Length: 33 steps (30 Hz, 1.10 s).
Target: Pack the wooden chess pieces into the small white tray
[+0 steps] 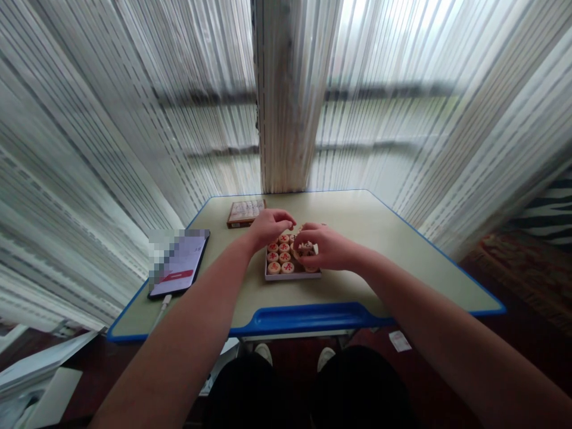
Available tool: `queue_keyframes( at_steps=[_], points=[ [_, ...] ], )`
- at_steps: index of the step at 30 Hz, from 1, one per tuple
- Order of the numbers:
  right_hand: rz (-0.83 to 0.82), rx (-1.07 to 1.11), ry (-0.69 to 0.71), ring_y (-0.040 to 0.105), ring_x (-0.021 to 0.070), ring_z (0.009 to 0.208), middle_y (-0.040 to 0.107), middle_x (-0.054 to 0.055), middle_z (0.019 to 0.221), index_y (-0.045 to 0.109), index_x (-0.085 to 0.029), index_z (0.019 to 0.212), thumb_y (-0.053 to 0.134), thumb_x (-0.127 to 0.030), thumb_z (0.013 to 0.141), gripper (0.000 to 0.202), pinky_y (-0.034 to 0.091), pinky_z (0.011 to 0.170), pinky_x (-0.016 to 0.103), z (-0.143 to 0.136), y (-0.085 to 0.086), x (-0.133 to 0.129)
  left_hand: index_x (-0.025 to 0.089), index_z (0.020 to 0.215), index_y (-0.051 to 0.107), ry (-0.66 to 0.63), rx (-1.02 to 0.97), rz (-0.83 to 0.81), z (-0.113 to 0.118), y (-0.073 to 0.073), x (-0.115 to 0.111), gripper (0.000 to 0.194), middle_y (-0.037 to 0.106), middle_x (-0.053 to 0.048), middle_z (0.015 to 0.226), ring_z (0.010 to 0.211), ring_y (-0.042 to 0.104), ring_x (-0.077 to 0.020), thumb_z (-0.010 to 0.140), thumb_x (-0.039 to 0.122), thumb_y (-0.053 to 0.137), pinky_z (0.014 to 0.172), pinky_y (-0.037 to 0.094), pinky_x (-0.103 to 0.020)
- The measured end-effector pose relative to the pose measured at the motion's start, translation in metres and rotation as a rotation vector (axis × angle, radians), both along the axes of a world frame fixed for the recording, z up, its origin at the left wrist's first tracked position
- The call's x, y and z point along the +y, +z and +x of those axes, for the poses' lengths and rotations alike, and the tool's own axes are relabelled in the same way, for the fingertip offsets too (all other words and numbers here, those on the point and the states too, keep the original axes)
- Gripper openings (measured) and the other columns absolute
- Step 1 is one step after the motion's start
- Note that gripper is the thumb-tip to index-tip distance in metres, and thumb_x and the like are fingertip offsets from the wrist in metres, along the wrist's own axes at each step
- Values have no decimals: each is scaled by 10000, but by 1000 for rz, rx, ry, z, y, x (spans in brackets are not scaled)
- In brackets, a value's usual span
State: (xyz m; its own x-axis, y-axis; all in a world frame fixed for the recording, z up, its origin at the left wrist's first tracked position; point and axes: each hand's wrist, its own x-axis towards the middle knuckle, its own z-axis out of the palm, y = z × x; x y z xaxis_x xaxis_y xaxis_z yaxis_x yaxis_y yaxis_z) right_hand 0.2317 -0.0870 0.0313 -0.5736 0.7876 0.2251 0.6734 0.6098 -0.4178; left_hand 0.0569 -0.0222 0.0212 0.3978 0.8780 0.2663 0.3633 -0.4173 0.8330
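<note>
A shallow light box (pixel 292 276) lies at the middle of the table, with several round wooden pieces (pixel 285 257) marked in red standing in rows in its left part. Over the box's back left corner is my left hand (pixel 272 226), its fingers bent and close together; whether they hold anything is too small to tell. My right hand (pixel 324 245) curves over the right side of the box, thumb and fingers around some wooden pieces (pixel 306 247). Part of the box and its pieces is hidden under my right hand.
A flat brown box with a picture lid (pixel 246 211) lies at the back left of the table (pixel 357 220). A tablet (pixel 183 265) with a white cable (pixel 165 301) rests at the left edge. Curtains hang behind.
</note>
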Motion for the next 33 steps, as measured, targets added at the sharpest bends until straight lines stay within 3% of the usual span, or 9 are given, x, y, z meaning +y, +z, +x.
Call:
queue_keyframes(
  at_steps=[10,20,26,33],
  points=[
    [12,-35,-27,549,207,903,563,77,944,687,-181,926,670,-281,681,266,430,839,348,-3,-1,1,142,725,681,22,57,45,-1,0,2,156,683,-30,704,700,605,-147,672,209,550,697,459,-270],
    [28,-77,72,541,170,815,571,52,863,739,-209,790,592,-154,699,181,418,843,340,0,0,2,146,720,683,43,101,71,-1,0,1,173,685,-24,702,692,599,-145,675,218,532,675,447,-263],
    [110,-163,44,524,202,832,572,61,826,733,-210,776,649,-274,681,143,413,825,362,-7,0,-4,146,721,686,41,82,66,-1,-1,3,176,684,-21,698,696,603,-143,669,193,525,684,453,-261],
    [114,-177,31,515,199,810,572,59,804,731,-219,756,626,-267,686,135,414,789,351,-9,-3,-3,137,728,691,54,85,72,-1,-1,3,177,668,-28,670,664,588,-142,664,203,539,625,435,-252]
  ],
)
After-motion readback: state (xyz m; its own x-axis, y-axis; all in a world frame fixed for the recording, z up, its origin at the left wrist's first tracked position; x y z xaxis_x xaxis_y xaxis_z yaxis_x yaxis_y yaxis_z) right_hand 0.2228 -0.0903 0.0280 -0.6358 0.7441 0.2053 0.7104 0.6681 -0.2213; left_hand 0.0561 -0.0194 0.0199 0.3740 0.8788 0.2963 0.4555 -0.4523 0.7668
